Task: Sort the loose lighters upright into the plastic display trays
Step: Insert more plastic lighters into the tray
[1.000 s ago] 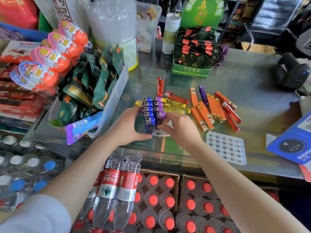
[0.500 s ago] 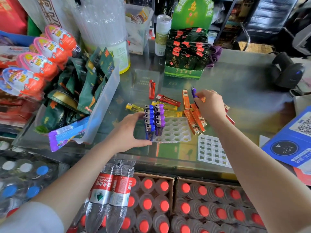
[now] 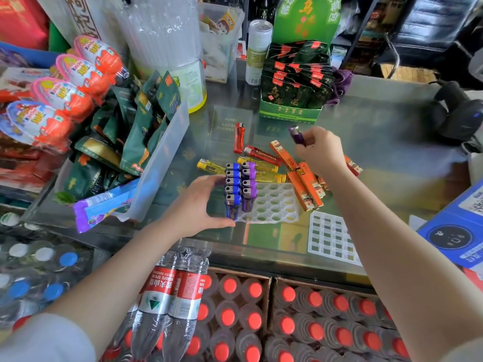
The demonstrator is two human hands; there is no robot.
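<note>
Fingers of the left hand [image 3: 198, 207] curled round the white plastic round-holed tray [image 3: 274, 205], steadying it; beyond, the right hand [image 3: 320, 151] pinched a purple plastic lighter [image 3: 298, 135], best lowered base-first into the purple row's next free hole.

Small shop counter: snack packets [image 3: 136, 131], bottled-water crates [image 3: 235, 317], barcode scanner [image 3: 456, 111].

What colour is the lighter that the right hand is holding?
Purple, with a metal top; the head view shows the lighter pinched in the right hand.
</note>
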